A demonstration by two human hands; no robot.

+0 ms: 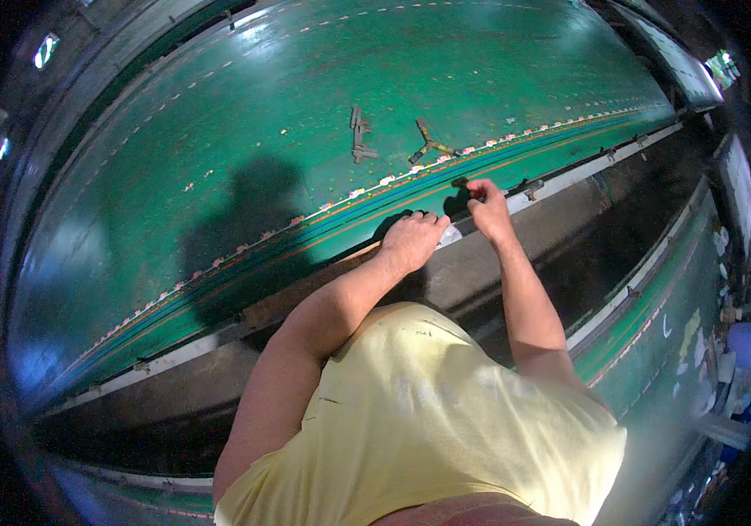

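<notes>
Left hand [415, 238] curled at a long pale edge rail [568, 179], hold unclear, right hand [489, 212] just beside, nearly pinched, contents unclear, rail fronting a flat green table [349, 74], long axis slanting up rightward

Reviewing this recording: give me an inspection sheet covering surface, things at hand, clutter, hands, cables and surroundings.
Surface: green tabletop, flecked, with a row of small pale marks along its near side; the person's shadow falls across it.
Job's things: pale rail at the near edge; whitish item by the left fingertips, kind unclear.
Clutter: grey tool and forked yellowish-brown tool lying on the green.
Hands: left hand at the edge; right hand beside it, fingers bent, grip unclear.
Cables: coloured lines along the edge; cords or stripes, cannot tell.
Surroundings: second green surface and bluish container at right.
</notes>
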